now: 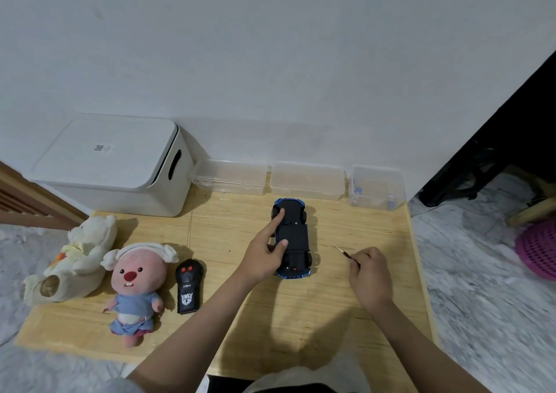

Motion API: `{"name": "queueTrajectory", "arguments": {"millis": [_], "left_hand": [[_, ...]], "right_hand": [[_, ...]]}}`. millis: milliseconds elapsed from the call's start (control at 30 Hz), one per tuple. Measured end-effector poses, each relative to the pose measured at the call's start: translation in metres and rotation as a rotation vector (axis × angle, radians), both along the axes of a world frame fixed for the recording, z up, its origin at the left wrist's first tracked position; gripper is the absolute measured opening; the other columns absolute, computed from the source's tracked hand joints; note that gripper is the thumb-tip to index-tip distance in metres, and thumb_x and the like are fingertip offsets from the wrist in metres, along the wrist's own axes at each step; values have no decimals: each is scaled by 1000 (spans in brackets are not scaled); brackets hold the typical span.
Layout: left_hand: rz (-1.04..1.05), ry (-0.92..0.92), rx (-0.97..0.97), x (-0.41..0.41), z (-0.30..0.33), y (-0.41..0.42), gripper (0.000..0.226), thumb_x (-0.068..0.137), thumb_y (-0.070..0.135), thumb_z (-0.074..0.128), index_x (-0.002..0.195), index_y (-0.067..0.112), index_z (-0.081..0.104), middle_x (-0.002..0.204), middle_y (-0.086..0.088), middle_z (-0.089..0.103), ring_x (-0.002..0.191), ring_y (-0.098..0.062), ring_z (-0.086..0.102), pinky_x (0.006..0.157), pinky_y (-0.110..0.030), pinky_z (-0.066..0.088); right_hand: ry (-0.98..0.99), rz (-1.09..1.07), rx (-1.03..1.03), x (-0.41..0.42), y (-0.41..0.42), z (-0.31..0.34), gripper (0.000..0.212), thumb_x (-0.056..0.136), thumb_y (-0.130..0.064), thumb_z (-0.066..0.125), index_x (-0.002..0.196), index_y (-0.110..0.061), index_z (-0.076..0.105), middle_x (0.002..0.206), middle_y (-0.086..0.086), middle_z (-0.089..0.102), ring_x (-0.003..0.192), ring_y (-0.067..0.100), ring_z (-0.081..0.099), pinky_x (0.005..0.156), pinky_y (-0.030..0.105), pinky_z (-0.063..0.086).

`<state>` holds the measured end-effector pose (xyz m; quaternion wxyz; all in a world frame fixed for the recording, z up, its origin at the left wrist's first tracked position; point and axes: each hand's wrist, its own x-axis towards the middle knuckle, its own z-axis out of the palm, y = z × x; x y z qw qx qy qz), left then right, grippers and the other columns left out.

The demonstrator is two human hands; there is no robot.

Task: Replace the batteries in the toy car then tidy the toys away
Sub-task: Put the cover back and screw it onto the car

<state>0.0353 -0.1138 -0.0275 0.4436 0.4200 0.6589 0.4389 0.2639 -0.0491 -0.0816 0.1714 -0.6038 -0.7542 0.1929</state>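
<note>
1. Car lies belly-up on the mat, its long axis running away from the person toward the wall, blue nose at the far end and blue tail at the near end. The black underside, where the battery cover likely sits, faces up.
2. Left hand rests on the car's left side: the index finger stretches forward along the underside toward the far wheels, the thumb presses near the car's middle, and the other fingers curl at its left flank. It steadies the car and does not lift it.
3. Right hand is to the right of the car, near it but apart, fingers curled round the handle of a thin screwdriver. The tip points up and left, toward the car's middle.
4. My judgement: the tool hand is the one to travel, leftward across the short gap to a screw on the underside; the screw itself is too small to pick out.
5. Left of the car stand a remote, 2 plush toys and a white bin; beyond the car, 3 clear boxes line the wall.
</note>
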Motion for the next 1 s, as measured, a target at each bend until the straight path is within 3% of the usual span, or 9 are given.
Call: {"name": "queueTrajectory", "arguments": {"millis": [100,267,433,533,600,733,833,1000], "left_hand": [[-8,-5,4,1,0,-1,64,95,6,50,135,52,31,131,-1,53,80,-12,65,75,-27,58],[-6,-7,7,1,4,-1,64,96,8,50,133,55,33,130,2,54,73,-18,64,77,-39,59],[9,-38,39,7,14,5,61,96,4,49,141,41,31,110,8,58,53,0,55,61,-16,51],[16,-60,57,10,19,7,61,96,3,49,142,38,31,111,5,57,56,1,59,66,-17,53],[18,-71,61,12,21,8,61,95,2,49,142,37,31,107,7,56,57,2,59,67,-17,53],[15,-72,70,13,23,7,61,95,2,49,142,38,32,113,3,58,59,-3,60,69,-22,55],[3,-73,76,13,23,6,61,95,3,49,143,38,33,121,1,58,63,-3,62,71,-26,56],[4,-80,82,13,27,6,61,95,5,50,139,44,36,120,10,59,74,-19,64,81,-45,57]], "right_hand": [[68,2,-4,-4,-1,13,5,83,-7,65,84,-5,70,79,4,60,79,26,59,64,36,50],[469,-138,-102,-25,-1,66,6,85,-14,68,88,-18,70,81,-11,63,76,3,60,66,14,46],[1056,-280,-371,-44,2,100,12,83,-3,68,86,-14,70,85,3,69,74,12,65,60,27,57],[1263,-343,-548,-54,5,106,9,84,-1,65,89,-8,69,83,3,62,74,13,58,60,28,54],[1294,-362,-570,-59,5,106,6,88,-7,63,89,-10,68,82,3,59,74,13,57,60,29,55],[1112,-269,-357,-65,3,105,7,93,-10,57,89,-10,62,88,12,67,71,12,70,58,26,58],[1105,-212,-280,-70,2,106,6,94,-6,53,93,-4,58,86,12,68,71,12,72,63,23,58],[1164,-181,-229,-73,3,106,13,95,-5,50,87,-13,55,83,12,67,74,19,73,73,29,58]]}}
